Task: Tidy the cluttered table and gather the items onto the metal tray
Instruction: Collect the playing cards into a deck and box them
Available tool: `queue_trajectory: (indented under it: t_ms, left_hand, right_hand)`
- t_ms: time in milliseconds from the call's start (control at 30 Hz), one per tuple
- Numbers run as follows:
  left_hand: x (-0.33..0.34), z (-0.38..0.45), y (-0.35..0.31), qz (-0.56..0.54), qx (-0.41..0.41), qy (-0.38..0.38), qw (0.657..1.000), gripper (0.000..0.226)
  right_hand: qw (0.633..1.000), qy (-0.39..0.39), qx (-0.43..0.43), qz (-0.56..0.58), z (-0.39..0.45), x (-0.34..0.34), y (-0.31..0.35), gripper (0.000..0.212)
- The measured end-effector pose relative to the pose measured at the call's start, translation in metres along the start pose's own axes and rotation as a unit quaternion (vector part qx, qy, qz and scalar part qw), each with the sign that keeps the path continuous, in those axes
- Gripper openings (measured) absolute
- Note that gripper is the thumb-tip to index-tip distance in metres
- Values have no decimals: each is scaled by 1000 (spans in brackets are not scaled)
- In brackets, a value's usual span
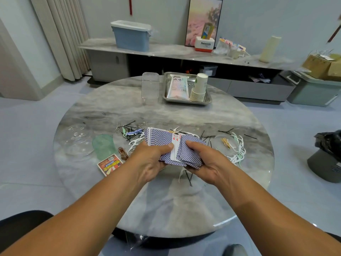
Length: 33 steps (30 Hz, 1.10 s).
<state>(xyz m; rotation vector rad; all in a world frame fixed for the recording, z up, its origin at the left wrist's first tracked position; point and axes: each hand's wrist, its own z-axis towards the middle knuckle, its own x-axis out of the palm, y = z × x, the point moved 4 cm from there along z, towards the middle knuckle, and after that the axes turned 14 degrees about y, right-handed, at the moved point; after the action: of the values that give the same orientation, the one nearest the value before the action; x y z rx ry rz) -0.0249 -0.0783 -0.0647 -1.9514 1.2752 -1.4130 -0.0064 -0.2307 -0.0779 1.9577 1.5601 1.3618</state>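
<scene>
Here both hands (177, 159) hold blue-backed playing cards (166, 145), red hearts showing.

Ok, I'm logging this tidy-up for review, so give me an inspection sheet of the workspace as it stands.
Surface: round marble table, littered.
Job's things: metal tray at far side holds paper cups and a packet; playing cards half gathered.
Clutter: hairpins, floss picks, card box, clear box.
Grippers: left hand and right hand both grip the cards.
Cables: nothing seen.
Surroundings: sideboard, blue bin.
</scene>
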Motion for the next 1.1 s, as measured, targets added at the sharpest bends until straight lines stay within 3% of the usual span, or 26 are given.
queue_trajectory:
  t_ms: [100, 267, 500, 667, 867, 1000, 1100]
  left_hand:
    - [0, -1, 1, -1, 3, -4, 1000, 38]
    - [2, -2, -3, -70, -27, -8, 997, 16]
    - [2, -3, -1, 17, 12, -13, 1000, 43]
    - [1, -2, -4, -80, -20, -19, 996, 18]
    - [2, -2, -2, 17, 13, -9, 1000, 47]
    - [5, -4, -4, -63, -17, -1, 998, 19]
    - [3, -3, -6, -47, -12, -12, 999, 15]
  right_hand:
    - [999, 43, -4, 16, 0, 6, -1, 32]
    - [1000, -22, -18, 11, 2, -4, 4, 31]
    - [998, 63, 4, 27, -2, 9, -1, 32]
    - [999, 1, -19, 33, 0, 1, 4, 25]
    - [997, 69, -3, 24, -1, 10, -1, 34]
    - [999, 28, -23, 29, -1, 4, 2, 29]
    - [999, 12, -20, 27, -1, -1, 3, 24]
